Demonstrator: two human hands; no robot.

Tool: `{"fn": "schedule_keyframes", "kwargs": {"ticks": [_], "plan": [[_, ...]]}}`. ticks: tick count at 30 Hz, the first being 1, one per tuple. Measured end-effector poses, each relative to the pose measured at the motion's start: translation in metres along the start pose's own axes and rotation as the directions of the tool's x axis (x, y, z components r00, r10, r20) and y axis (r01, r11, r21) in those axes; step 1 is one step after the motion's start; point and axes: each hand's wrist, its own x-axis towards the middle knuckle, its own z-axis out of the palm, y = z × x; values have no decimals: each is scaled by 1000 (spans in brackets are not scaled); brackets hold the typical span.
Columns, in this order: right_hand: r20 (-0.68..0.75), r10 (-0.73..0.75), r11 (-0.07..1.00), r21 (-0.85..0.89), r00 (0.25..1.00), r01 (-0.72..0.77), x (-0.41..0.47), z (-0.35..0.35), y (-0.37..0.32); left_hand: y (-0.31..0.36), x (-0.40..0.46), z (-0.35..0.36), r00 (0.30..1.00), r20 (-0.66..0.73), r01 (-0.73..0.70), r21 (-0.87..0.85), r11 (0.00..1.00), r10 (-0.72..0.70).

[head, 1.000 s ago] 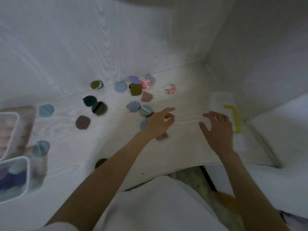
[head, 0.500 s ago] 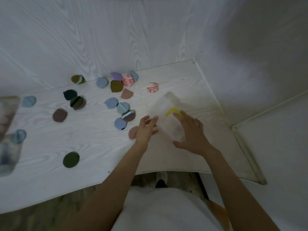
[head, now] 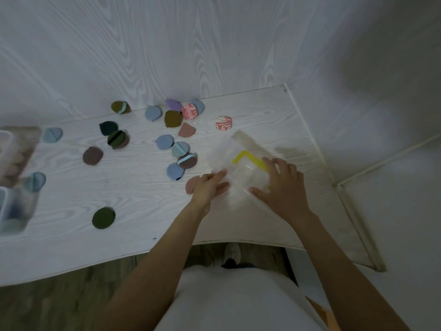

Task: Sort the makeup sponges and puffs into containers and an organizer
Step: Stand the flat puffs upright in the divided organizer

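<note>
Several round makeup puffs lie scattered on the white table [head: 71,235], among them a dark green puff [head: 103,218], a brown puff [head: 92,155] and a red patterned puff [head: 223,123]. A clear container with a yellow strip [head: 235,161] stands right of the middle. My right hand [head: 280,187] grips its near right side, thumb against the front wall. My left hand [head: 208,186] touches its near left corner with spread fingertips and partly covers a pink puff [head: 191,185].
Two clear bins [head: 12,173] holding sponges stand at the table's left edge, partly cut off, with a blue puff [head: 35,181] beside them. Walls close off the back and right. The table's near edge runs in front of my body.
The view steadied and dropped. The clear container shifted slightly toward me, my right hand closed on its right side, and my left hand stayed at its near left corner.
</note>
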Motion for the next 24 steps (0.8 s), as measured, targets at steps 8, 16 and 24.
{"fn": "schedule_keyframes", "kwargs": {"ticks": [8, 16, 24], "plan": [[150, 5, 916, -397, 989, 55, -19, 20, -24, 0, -4, 0, 1000, 24, -6, -63, 998, 7], [189, -144, 987, -42, 971, 154, -5, -14, -11, 2, 0, -5, 1000, -4, -4, -55, 998, 3], [-166, -28, 961, 266, 986, 72, 37, -70, 35, 9, 12, -16, 967, -73, -198, 378, 904, 243]]}}
